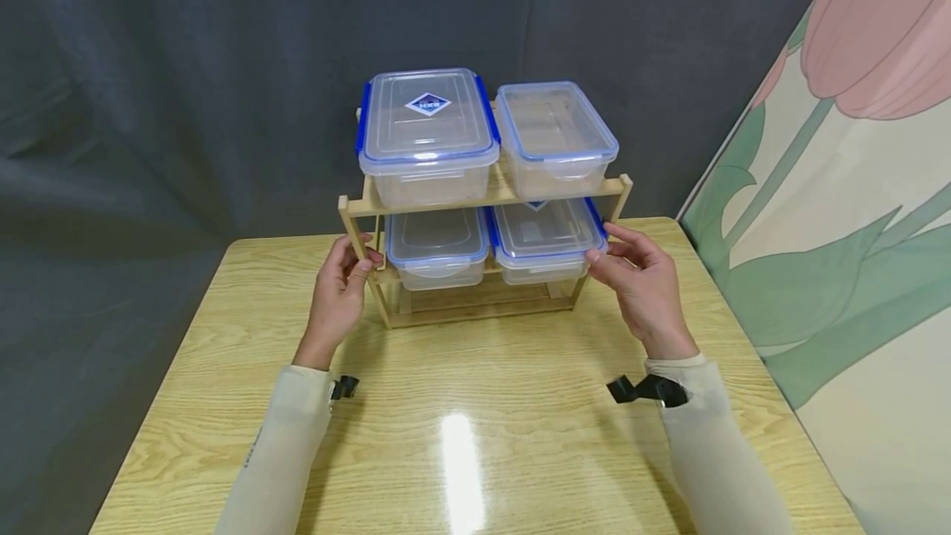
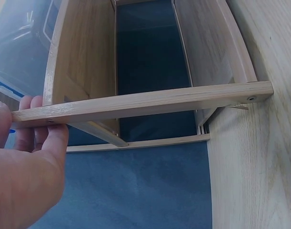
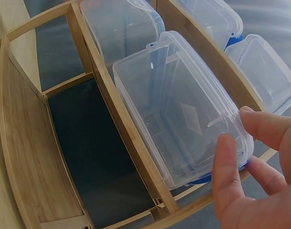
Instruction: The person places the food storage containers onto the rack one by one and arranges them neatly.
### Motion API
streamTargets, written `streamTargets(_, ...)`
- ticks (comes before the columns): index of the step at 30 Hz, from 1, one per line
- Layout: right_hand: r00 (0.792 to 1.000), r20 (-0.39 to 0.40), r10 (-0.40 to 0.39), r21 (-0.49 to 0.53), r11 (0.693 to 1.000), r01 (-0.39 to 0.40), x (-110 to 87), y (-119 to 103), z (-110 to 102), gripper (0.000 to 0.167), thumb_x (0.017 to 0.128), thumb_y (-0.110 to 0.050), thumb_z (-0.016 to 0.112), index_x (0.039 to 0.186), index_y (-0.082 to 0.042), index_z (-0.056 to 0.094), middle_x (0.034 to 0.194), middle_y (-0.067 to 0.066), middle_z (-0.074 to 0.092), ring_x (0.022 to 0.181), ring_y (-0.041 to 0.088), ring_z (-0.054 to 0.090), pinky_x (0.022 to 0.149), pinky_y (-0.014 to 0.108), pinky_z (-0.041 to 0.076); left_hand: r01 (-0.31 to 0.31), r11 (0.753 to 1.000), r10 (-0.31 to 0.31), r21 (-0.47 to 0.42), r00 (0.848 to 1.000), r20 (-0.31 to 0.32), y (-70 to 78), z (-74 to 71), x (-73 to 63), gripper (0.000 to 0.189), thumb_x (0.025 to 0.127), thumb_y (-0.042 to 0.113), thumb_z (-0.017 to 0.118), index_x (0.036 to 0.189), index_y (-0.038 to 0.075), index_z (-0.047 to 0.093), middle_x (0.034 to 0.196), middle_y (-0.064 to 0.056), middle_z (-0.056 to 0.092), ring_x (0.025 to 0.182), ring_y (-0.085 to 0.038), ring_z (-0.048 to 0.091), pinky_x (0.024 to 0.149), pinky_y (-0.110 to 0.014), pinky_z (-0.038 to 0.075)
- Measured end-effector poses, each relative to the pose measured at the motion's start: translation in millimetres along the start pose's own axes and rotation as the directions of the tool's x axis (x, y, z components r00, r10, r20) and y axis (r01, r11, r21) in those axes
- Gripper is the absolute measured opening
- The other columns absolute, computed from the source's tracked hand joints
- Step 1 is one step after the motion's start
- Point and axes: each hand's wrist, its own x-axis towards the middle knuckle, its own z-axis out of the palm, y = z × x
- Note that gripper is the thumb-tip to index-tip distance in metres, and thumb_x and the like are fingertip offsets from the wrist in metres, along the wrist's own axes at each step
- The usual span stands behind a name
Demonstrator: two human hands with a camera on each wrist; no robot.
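My left hand [image 1: 342, 279] grips the left upright of a two-tier wooden rack [image 1: 483, 201], fingers behind the post and thumb in front. The left wrist view shows this hand [image 2: 31, 171] round the top end of the wooden bar. At the rack's other side my right hand [image 1: 645, 287] holds the front right corner of a clear, blue-clipped food container [image 1: 551, 229] on the lower tier. Thumb and fingers [image 3: 226, 148] lie about its lid edge. Another lidded container [image 1: 437, 248] stands left of it.
On the upper tier sit a larger container [image 1: 427, 130] with blue clips and a smaller one [image 1: 553, 126]. The rack stands on a wood-grain table [image 1: 416, 386], before a dark curtain [image 1: 282, 64]. A tulip-patterned wall [image 1: 839, 213] rises on the right.
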Motion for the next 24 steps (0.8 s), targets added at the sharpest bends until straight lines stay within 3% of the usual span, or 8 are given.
streamTargets(6, 1.000, 0.011, -0.006, 0.007, 1.000, 0.006, 0.8, 2, -2, 0.057, 0.090, 0.002, 0.081, 0.144, -0.001, 0.061, 0.109, 0.009, 0.053, 0.087, 0.011, 0.072, 0.083, 0.027, 0.064, 0.009, 1.000, -0.009, 0.006, 1.000, 0.011, 0.6, -1.3, -0.6, 0.036, 0.113, 0.010, 0.045, 0.147, 0.000, 0.048, 0.121, -0.023, 0.065, 0.109, -0.013, 0.064, 0.098, -0.017, 0.053)
streamTargets(12, 0.999, 0.045, 0.002, -0.012, 1.000, -0.001, 0.2, 1, -4, 0.057, 0.092, 0.001, 0.080, 0.145, -0.003, 0.060, 0.112, 0.008, 0.059, 0.091, 0.011, 0.074, 0.085, 0.025, 0.064, 0.057, 0.998, -0.057, 0.019, 0.998, -0.008, 4.0, -2.7, -5.0, 0.040, 0.112, 0.013, 0.052, 0.151, 0.005, 0.048, 0.131, -0.019, 0.064, 0.122, -0.026, 0.064, 0.099, -0.018, 0.054)
streamTargets(17, 0.998, 0.064, -0.017, -0.029, 0.999, 0.018, -5.5, -2, -9, 0.052, 0.093, 0.002, 0.078, 0.142, -0.001, 0.061, 0.111, 0.005, 0.066, 0.090, 0.011, 0.074, 0.084, 0.025, 0.064, 0.101, 0.995, -0.101, 0.015, 0.995, -0.027, 9.5, -3.4, -16.1, 0.048, 0.111, 0.014, 0.056, 0.157, 0.007, 0.042, 0.149, -0.019, 0.055, 0.140, -0.031, 0.054, 0.104, -0.015, 0.050)
streamTargets(21, 0.995, 0.081, -0.066, -0.058, 0.996, 0.071, -14.6, -4, -16, 0.045, 0.094, 0.005, 0.076, 0.137, 0.001, 0.064, 0.112, 0.004, 0.071, 0.090, 0.010, 0.075, 0.081, 0.025, 0.065, 0.127, 0.992, -0.126, 0.026, 0.992, -0.028, 16.8, -4.7, -28.8, 0.050, 0.111, 0.015, 0.056, 0.157, 0.005, 0.039, 0.154, -0.015, 0.049, 0.146, -0.029, 0.048, 0.109, -0.013, 0.045)
streamTargets(24, 0.988, 0.099, -0.117, -0.187, 0.973, 0.134, -23.0, -6, -20, 0.041, 0.096, 0.002, 0.075, 0.136, 0.002, 0.065, 0.116, 0.003, 0.073, 0.093, 0.009, 0.074, 0.081, 0.022, 0.064, 0.136, 0.990, -0.135, 0.046, 0.991, -0.023, 23.7, -5.7, -39.7, 0.048, 0.110, 0.015, 0.057, 0.154, 0.005, 0.041, 0.153, -0.013, 0.050, 0.145, -0.028, 0.049, 0.115, -0.019, 0.045)
